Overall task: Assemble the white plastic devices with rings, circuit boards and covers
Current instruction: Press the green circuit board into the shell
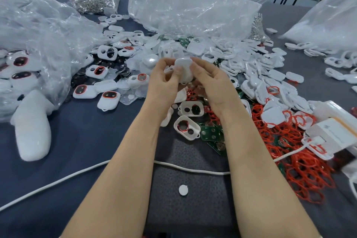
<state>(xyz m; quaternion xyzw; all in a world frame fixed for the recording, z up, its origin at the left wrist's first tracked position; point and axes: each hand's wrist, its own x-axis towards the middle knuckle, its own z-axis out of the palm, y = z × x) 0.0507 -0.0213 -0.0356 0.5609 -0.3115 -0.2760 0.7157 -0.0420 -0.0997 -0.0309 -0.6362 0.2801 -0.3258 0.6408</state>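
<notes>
I hold a white device [184, 69] up over the counter [87, 131], above the heap of parts, with both hands clamped on it. My left hand [164, 81] pinches its left edge with curled fingers and thumb, and my right hand [210, 81] curls round its right side. My fingers cover most of it, so I cannot tell which face is toward me or what sits inside. A smaller white piece shows by my left fingertips, too blurred to name.

Just below my wrists lie 2 open shells [186, 127], hollow side up, 1 of them with a red ring in it. Beside them, green circuit boards [210, 133] lie partly buried under a tangle of red rings [301, 170] that spreads to my right. Beyond my hands a heap of white parts [260, 67] runs rightward; I cannot tell shells from covers there.

On the left lie closed devices [108, 100] with red-rimmed windows, some half under a clear plastic bag [38, 40]. A white cable [77, 175] crosses the counter under my forearms, and 1 small white disc [183, 189] lies between them. At the right edge a white box [332, 135] is cut off by the frame.
</notes>
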